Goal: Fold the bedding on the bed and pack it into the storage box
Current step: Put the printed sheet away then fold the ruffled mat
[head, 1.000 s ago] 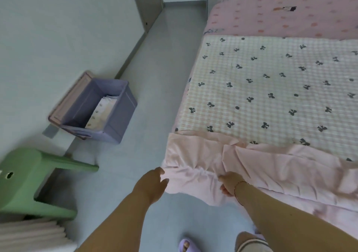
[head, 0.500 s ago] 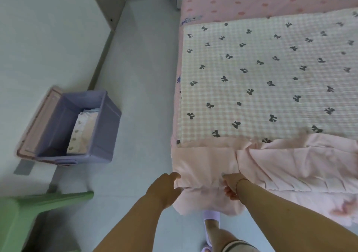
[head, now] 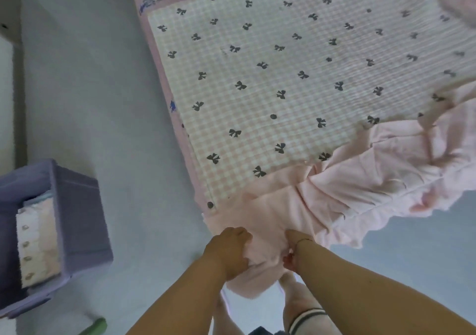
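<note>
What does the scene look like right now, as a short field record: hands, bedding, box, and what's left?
left hand: grips the pink sheet's near edge
right hand: grips the same edge, close beside the left
pink sheet: bunched and wrinkled at the bed's foot, partly hanging off
checked quilt: spread flat on the bed, bow print
storage box: purple, open, on the floor to the left
box contents: one folded patterned piece
left to do: sheet not yet folded or packed

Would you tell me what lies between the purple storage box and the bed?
In the head view, only bare pale floor separates the storage box from the bed; nothing stands there.
</note>
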{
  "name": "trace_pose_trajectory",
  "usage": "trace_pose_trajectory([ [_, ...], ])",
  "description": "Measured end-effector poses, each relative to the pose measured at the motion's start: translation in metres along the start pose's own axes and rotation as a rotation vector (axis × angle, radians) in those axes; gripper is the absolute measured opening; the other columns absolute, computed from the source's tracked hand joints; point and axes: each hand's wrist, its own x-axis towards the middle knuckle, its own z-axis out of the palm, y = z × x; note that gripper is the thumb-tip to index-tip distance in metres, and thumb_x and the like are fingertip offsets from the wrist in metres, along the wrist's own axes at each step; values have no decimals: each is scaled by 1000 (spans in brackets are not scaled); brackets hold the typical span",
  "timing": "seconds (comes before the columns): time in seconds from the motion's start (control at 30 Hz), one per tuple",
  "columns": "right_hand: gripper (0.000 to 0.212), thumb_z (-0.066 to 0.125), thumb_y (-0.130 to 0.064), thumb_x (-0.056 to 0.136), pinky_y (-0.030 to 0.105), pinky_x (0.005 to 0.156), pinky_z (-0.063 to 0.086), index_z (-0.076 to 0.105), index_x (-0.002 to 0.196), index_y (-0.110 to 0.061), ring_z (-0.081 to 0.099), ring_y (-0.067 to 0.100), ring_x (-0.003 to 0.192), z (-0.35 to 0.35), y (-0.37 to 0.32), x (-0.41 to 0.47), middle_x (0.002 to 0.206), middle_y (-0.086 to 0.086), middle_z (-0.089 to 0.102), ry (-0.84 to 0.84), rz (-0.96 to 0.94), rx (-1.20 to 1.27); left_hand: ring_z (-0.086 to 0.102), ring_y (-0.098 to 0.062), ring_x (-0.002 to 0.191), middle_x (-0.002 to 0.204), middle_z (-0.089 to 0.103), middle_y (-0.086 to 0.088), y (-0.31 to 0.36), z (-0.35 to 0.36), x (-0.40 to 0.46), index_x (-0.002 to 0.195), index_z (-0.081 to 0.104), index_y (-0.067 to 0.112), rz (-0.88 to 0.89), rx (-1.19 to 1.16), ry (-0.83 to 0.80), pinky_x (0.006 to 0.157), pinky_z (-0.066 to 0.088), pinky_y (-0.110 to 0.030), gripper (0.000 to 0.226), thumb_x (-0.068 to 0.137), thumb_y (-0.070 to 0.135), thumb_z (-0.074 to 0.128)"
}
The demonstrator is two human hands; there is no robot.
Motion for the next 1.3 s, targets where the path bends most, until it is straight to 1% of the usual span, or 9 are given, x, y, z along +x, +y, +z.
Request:
trace_pose_trajectory([
  [0.17,42,68,-38,83,40,77,45,51,109,-10,59,25,76,34,23,-35,89,11,62,-140,46,221,31,-17,136,147,36,7,-22,-12,13,144,34,26,159,102,-76,106,36,-33,57,90,31,51],
  [0.37,21,68,-25,85,39,87,48,54,89,-10,54,23,77,57,35,-47,80,8,58,-89,-56,415,34,-18,134,146,39,4,-47,-16,16,144,35,23,315,166,-92,107,34,-32,60,88,34,55],
  [0.5,20,65,-19,83,33,66,50,62,96,-4,55,25,69,67,29,-57,77,11,59,-31,-174,524,39,-17,131,143,44,2,-50,-26,12,143,37,20,362,79,-66,105,37,-32,72,80,43,64],
  [0.63,29,61,-34,76,36,76,50,67,90,-10,60,27,75,75,13,-66,70,8,64,-50,-193,585,59,-11,105,115,60,13,-46,-40,9,124,47,34,449,-107,21,86,52,-34,77,56,63,72],
  [0.8,35,55,-40,89,41,84,51,65,88,-6,58,26,72,72,-11,-80,73,11,60,-178,-205,636,59,-6,103,118,57,20,-34,-67,7,134,35,43,469,-176,101,88,51,-32,95,49,61,73],
  [0.97,43,40,-44,95,28,60,43,55,76,-9,50,19,63,65,-23,-76,71,7,54,-188,-173,637,63,-8,86,94,65,12,-15,-68,23,102,55,34,309,-258,201,77,53,-33,45,66,59,67],
  [1.1,44,44,-45,92,18,57,37,59,72,-8,49,15,56,52,-17,-64,66,7,56,-182,-95,644,62,-19,84,86,65,4,-6,-60,42,80,56,24,345,-109,125,68,45,-27,10,89,26,51],
  [1.2,38,56,-44,87,32,59,50,56,102,-9,58,23,69,38,-24,-54,83,10,60,79,-104,594,59,-22,85,86,61,-2,-13,-64,44,84,57,18,332,-33,46,66,36,-22,3,86,19,54],
  [1.3,66,67,-50,72,49,80,54,37,119,-15,59,31,86,23,-43,-52,101,9,52,286,-153,640,57,-21,78,80,58,-1,-17,-81,37,82,58,12,337,-94,35,64,41,-26,7,82,19,60],
])
